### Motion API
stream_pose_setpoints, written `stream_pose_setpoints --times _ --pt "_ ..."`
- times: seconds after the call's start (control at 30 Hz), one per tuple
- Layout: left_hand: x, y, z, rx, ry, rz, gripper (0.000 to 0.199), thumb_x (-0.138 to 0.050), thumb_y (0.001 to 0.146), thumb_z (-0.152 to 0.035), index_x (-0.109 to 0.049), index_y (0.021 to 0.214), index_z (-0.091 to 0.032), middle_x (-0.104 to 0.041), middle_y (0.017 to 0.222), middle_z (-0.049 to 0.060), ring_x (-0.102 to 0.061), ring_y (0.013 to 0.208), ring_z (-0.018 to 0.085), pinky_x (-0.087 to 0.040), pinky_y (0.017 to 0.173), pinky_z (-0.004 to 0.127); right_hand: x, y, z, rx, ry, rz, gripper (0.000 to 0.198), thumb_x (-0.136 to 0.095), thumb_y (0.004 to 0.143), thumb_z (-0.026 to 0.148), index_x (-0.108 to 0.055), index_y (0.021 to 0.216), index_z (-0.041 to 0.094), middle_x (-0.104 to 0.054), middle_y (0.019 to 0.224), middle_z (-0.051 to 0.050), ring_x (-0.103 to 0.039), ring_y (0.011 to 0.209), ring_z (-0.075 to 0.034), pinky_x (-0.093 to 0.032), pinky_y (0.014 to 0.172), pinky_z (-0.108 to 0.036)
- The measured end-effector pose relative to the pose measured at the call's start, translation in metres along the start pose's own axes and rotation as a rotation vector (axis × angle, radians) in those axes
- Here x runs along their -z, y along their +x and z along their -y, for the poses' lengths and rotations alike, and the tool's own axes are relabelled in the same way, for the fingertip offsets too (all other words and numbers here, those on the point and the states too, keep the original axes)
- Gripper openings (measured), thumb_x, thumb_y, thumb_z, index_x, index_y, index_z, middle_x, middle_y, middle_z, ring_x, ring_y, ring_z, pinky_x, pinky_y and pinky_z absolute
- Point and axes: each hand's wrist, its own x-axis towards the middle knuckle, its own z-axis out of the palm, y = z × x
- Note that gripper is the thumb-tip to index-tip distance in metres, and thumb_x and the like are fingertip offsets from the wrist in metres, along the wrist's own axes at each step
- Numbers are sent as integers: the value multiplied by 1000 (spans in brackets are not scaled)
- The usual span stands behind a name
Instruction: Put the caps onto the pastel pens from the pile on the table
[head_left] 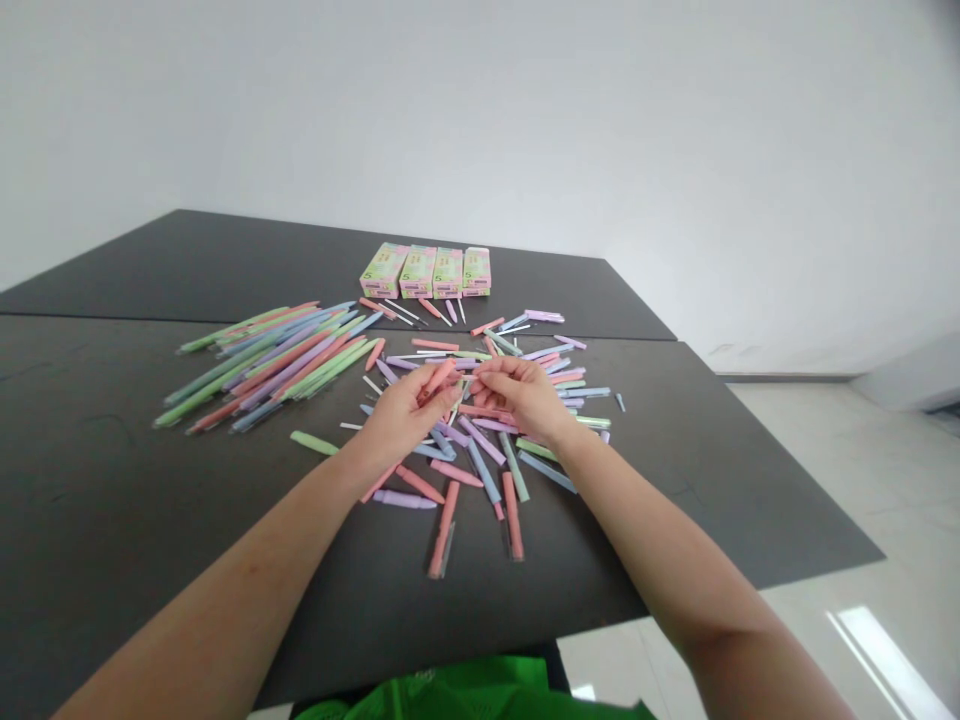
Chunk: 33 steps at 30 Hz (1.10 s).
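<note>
left hand (405, 408) grips coral barrel (441, 375), right hand (525, 395) pinches thin white stick (468, 377); scattered pieces (514, 467) below

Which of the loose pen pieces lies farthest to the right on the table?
The short blue piece, lying by itself just beyond the scatter's right edge; all the other loose pieces lie farther left.
</note>
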Motion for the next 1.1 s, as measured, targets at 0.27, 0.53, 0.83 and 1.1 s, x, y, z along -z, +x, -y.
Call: stream_pose_setpoints --times 0.27,0.53,0.83,1.1 --pt "11 0 -1 -23 315 -35 47 -34 96 -47 -69 110 -20 -71 108 5 -63 101 24 -45 91 33 4 -5 16 74 -93 -10 23 -75 71 33 -68 83 14 -70 68 -2 -62 54 -9 -49 50 -19" --pt "10 0 1 -150 379 -11 39 -37 97 -40 -71 90 -21 -70 95 4 -63 90 19 -44 80 28 -3 -6 14 0 -118 42 29 -78 69 37 -65 81 14 -68 66 -1 -61 53 -8 -51 50 -20" --pt "10 -1 -4 -153 389 -23 30 -47 93 -33 -73 99 -21 -68 90 3 -62 83 17 -44 69 26 1 -4 4 -34 -151 117 30 -75 74 39 -62 87 15 -69 67 -1 -63 56 -8 -49 52 -17" --pt "11 -1 -3 -159 409 -11 29 -49 92 -34 -74 99 -22 -68 92 3 -62 84 17 -43 69 25 4 -1 1 -63 -184 203 29 -72 78 40 -62 89 15 -70 72 -3 -66 61 -11 -50 54 -19"
